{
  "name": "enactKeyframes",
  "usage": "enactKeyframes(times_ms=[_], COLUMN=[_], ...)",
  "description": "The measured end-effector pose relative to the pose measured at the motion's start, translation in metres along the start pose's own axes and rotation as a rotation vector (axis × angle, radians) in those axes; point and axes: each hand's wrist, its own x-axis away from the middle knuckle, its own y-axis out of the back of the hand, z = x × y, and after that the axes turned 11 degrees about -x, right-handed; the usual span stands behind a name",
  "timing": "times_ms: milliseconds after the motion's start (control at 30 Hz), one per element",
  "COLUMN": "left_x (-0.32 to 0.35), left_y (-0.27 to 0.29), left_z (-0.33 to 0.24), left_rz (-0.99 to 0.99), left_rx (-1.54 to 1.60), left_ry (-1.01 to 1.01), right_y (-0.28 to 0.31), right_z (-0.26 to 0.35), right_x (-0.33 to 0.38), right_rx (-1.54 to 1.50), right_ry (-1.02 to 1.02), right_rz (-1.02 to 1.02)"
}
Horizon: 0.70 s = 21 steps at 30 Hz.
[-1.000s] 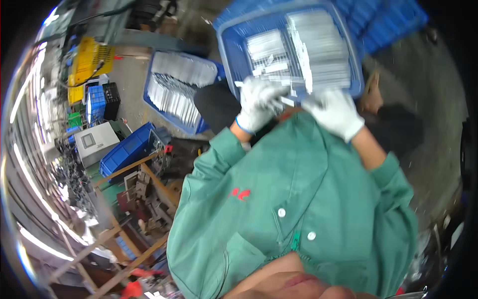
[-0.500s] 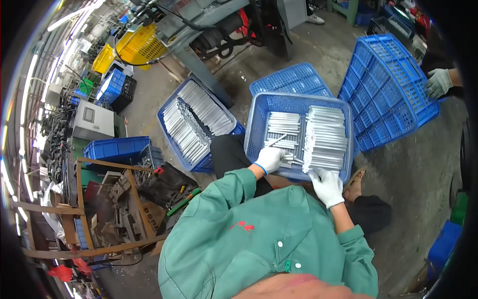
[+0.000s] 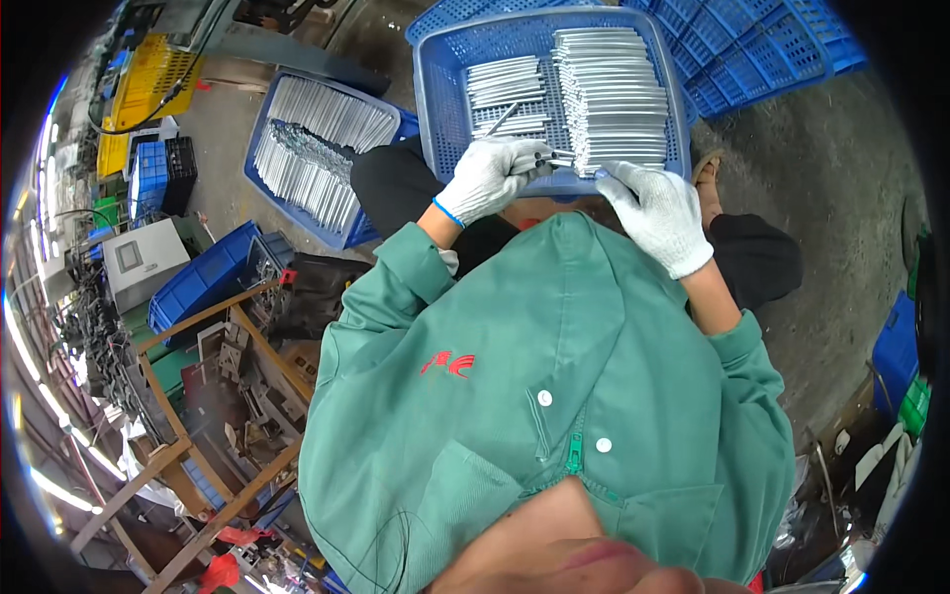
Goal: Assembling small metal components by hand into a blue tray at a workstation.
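Several short silver metal tubes [image 3: 560, 158] are gripped in my white-gloved left hand [image 3: 493, 180], their hollow ends showing beside the fingertips. The hand is closed over the near rim of a blue perforated crate [image 3: 427, 109]. Across from it, my gloved right hand [image 3: 658, 213] has its thumb and forefinger apart, with the fingertips close to the near end of a tall tube stack [image 3: 614, 99] in the crate. Whether they touch it I cannot make out. A shorter tube pile [image 3: 505, 81] lies on the crate's left side, with one loose tube [image 3: 505, 118] slanting below it.
Left of my knee stands a second blue crate [image 3: 341, 238] with two rows of tubes. Blue stacked crates [image 3: 752, 49] rise at the far right. A wooden frame [image 3: 158, 450] and metal parts are at the left, near a grey box [image 3: 143, 259].
My view has tilted down, so the crates sit higher in the picture. My left hand has come back from the shorter pile to the near rim, with tubes in it, close to my right hand.
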Motion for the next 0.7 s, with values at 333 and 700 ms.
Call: enactKeyframes(times_ms=[333,700], left_x=[0.005,0.002], left_y=[0.013,0.019], left_z=[-0.023,-0.039], left_rz=[-0.04,-0.115], left_rx=[-0.028,-0.351], left_ry=[-0.138,-0.193], right_y=[-0.001,0.007], right_z=[-0.004,0.007], right_x=[0.002,-0.004], right_rx=[0.05,0.012], right_ry=[0.075,-0.014], right_rz=[0.001,0.087])
